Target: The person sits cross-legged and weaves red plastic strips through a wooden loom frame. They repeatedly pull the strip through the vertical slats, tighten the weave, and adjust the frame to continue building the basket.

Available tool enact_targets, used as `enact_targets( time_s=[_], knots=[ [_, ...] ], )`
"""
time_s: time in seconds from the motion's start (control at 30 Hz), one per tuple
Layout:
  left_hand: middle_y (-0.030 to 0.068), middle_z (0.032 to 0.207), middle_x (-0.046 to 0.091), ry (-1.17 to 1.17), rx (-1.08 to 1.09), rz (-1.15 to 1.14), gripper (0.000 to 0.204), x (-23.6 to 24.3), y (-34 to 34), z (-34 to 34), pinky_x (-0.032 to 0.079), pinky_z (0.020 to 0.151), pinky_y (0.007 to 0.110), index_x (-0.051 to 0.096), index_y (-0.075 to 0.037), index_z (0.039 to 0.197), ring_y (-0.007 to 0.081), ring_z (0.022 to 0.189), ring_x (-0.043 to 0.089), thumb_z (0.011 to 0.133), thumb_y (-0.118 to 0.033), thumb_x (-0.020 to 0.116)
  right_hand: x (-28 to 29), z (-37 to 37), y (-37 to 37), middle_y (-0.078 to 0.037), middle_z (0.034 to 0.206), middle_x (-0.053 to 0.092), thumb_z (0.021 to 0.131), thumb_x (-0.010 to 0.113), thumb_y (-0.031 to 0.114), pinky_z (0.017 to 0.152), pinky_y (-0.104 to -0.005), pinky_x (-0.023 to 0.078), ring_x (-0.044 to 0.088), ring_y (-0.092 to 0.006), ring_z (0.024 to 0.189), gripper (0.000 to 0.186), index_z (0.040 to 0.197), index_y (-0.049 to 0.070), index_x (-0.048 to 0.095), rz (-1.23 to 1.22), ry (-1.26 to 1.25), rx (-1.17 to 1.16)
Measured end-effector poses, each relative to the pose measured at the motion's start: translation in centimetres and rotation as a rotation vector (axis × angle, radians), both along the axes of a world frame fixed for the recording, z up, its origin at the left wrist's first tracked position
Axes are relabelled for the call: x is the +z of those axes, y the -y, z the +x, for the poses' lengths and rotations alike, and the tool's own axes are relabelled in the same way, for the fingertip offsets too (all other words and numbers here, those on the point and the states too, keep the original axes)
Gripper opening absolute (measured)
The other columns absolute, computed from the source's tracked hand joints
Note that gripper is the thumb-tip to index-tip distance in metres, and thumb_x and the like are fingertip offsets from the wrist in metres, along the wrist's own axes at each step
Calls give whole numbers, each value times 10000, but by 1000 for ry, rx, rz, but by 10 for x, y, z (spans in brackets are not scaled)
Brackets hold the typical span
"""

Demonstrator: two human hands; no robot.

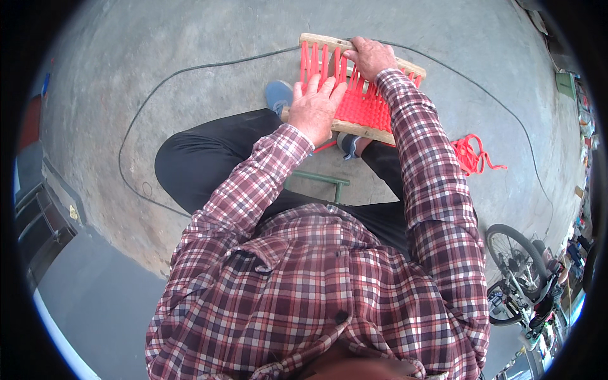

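Note:
In front of me is a small wooden-framed stool seat point(368, 132), strung with red cord. Its right near part carries a dense red weave point(366, 113), while long separate red strands point(315, 58) run to the far rail on the left. My left hand point(315, 109) lies over the strands at the left side, fingers spread and apart. At the far rail my right hand point(373, 58) grips the wood, thumb toward the strands and fingers over the edge. A loose bundle of red cord point(468, 157) rests on the floor to the right.
A dark cable point(152, 101) curves across the concrete floor point(209, 31) around me. Between my legs shows a green metal bar point(320, 178). My blue shoe point(277, 96) is beside the frame. A bicycle point(516, 259) and assorted clutter stand at the right.

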State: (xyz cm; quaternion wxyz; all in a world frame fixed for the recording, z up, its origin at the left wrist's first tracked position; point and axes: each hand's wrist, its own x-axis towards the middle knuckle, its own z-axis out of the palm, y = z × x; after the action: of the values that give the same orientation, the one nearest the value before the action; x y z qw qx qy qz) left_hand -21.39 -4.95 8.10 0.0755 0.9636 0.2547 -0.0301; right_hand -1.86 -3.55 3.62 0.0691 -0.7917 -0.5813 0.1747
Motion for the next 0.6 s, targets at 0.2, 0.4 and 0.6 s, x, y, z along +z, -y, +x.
enact_targets(
  time_s=[0.2, 0.4, 0.6],
  knots=[
    [48, 1081, 506, 81, 13, -54, 629, 0, 2, -3, 333, 874, 418, 461, -99, 1133, 221, 1074, 455, 571, -134, 742, 6, -1, -1, -81, 1051, 612, 899, 439, 424, 864, -422, 394, 564, -247, 1015, 372, 1097, 129, 545, -58, -23, -43],
    [20, 940, 510, 128, 57, -20, 465, -3, 11, -5, 363, 775, 351, 479, -99, 1037, 184, 947, 486, 624, -151, 688, 7, 1, -1, -85, 1053, 615, 898, 439, 432, 896, -429, 363, 556, -236, 1038, 370, 1081, 131, 552, -90, -26, -59],
    [35, 1006, 503, 61, 88, -30, 586, -6, 17, -6, 371, 798, 360, 475, -91, 1091, 200, 999, 474, 573, -179, 735, -5, 7, 0, -102, 1030, 621, 883, 448, 464, 828, -437, 408, 571, -274, 1002, 419, 1116, 128, 540, 3, -14, -42]
  ],
)
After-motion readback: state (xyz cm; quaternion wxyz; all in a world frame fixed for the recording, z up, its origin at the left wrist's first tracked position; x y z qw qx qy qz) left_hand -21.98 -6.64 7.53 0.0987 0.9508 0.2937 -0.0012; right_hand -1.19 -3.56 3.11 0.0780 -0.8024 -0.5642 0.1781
